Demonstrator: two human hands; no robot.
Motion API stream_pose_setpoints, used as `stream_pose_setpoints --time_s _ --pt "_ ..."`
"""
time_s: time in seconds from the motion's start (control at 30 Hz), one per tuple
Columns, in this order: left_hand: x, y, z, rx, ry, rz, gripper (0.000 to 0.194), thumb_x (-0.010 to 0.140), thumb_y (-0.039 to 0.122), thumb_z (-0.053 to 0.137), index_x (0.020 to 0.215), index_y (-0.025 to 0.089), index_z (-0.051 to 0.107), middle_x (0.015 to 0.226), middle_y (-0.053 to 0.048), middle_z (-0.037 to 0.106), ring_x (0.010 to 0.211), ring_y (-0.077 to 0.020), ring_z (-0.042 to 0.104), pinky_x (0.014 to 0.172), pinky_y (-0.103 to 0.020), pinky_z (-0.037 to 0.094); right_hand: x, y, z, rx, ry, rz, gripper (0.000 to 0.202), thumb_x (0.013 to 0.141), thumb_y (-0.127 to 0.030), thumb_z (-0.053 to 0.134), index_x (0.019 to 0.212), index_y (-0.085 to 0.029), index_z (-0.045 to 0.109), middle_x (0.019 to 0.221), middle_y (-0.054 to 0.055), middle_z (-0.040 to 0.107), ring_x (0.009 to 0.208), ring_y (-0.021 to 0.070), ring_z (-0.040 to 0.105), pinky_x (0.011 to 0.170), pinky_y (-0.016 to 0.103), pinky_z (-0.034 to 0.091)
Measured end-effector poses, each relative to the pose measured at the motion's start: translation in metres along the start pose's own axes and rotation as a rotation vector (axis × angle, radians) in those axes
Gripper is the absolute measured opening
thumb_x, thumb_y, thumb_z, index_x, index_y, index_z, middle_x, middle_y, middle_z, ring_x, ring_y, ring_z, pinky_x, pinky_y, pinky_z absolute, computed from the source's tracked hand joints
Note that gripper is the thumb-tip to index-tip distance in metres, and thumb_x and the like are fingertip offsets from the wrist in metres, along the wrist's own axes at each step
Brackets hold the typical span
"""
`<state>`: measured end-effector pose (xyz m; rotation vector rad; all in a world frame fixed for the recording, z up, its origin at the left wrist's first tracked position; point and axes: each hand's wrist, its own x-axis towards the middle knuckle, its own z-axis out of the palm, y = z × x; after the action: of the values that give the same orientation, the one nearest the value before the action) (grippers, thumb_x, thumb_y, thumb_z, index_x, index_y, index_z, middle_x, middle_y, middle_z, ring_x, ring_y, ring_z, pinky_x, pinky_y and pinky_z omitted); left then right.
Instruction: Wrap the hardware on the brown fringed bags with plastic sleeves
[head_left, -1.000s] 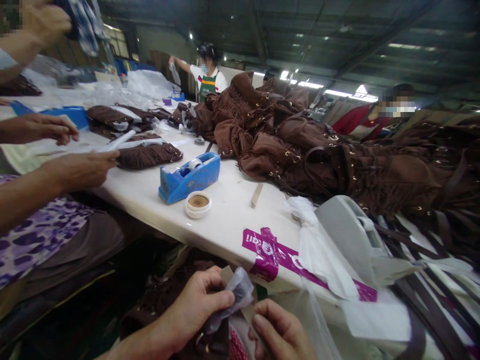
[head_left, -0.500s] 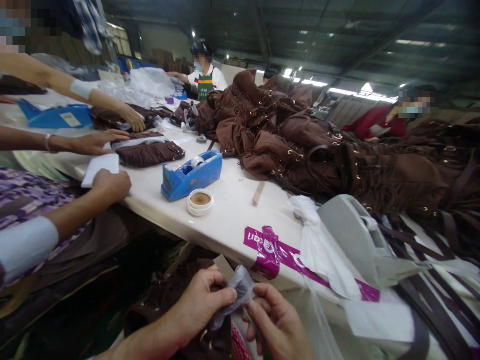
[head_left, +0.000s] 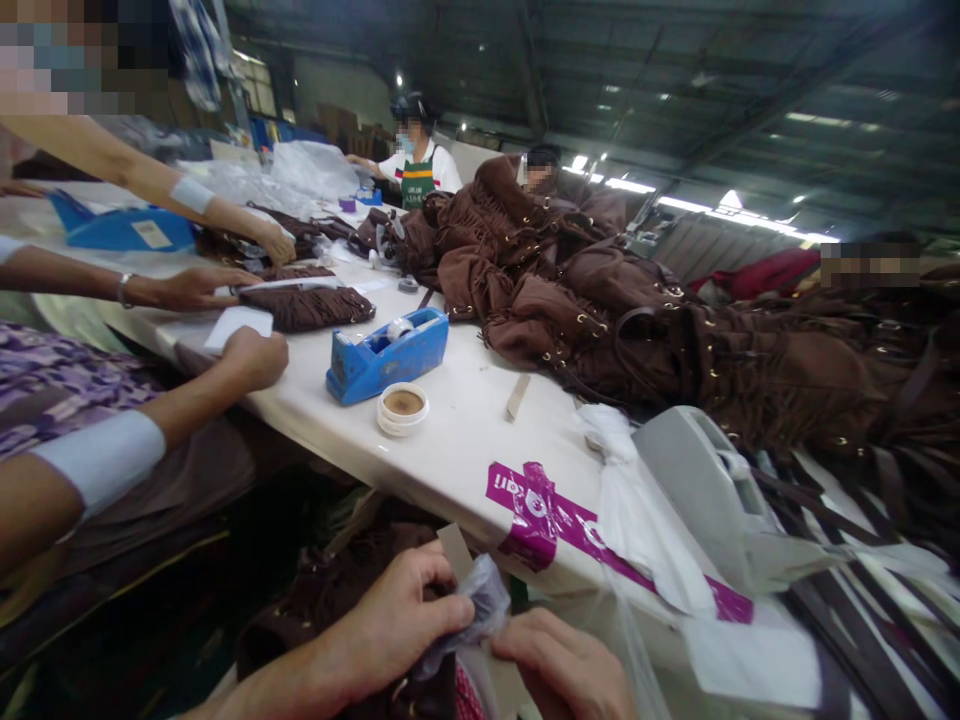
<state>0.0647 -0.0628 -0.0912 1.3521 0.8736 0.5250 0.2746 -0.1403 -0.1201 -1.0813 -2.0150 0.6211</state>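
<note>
My left hand is closed, thumb pressed down on a crumpled piece of translucent plastic; a beige card strip projects upward just behind the fingers. My right hand is curled, fingertips at the lower right edge of the plastic; I cannot tell whether they grip it, as the undersides are hidden. The plastic is low in the view, in front of the near edge of the tabletop and over a dark brown bag, whose red-patterned lining shows below, between my hands. On the tabletop: a blue tape dispenser, upright, with a round white pot of brown material just beside it; purple printed tape stuck along the near edge; a bunched white bag lying across part of that tape, next to a grey dispenser. Behind these, a heap of brown fringed bags. At left, a co-worker's hand holds white paper.
</note>
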Motion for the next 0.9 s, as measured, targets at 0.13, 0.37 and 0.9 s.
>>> stream_pose_setpoints --time_s 0.13,0.37,0.9 --pt "-0.002 0.001 0.000 0.137 -0.049 0.079 0.010 0.073 0.018 0.056 0.070 0.017 0.065 0.094 -0.002 0.062 0.095 -0.0203 0.057 0.082 -0.027 0.042 0.014 -0.004 0.006 -0.220 0.119 0.007 0.017 0.090 -0.012 0.058 0.094 -0.025 0.069 0.095 0.006 0.066 0.083 0.0173 0.070 0.071 0.021 0.058" --pt "-0.008 0.005 0.001 0.333 -0.070 0.107 0.016 0.089 0.020 0.051 0.082 0.019 0.065 0.095 -0.001 0.059 0.094 -0.0178 0.055 0.084 -0.028 0.040 0.023 -0.006 0.025 0.026 0.191 0.048 0.020 0.088 -0.004 0.057 0.091 -0.024 0.058 0.107 0.003 0.069 0.097 0.0146 0.069 0.086 0.019 0.053" --pt "-0.010 -0.001 0.002 0.330 -0.027 0.015 0.010 0.083 0.019 0.049 0.078 0.019 0.057 0.092 -0.001 0.056 0.096 -0.0189 0.052 0.085 -0.030 0.038 0.024 -0.003 0.038 0.227 0.251 0.253 0.014 0.088 -0.013 0.064 0.080 -0.023 0.058 0.082 -0.002 0.068 0.076 0.0127 0.067 0.073 0.017 0.053"
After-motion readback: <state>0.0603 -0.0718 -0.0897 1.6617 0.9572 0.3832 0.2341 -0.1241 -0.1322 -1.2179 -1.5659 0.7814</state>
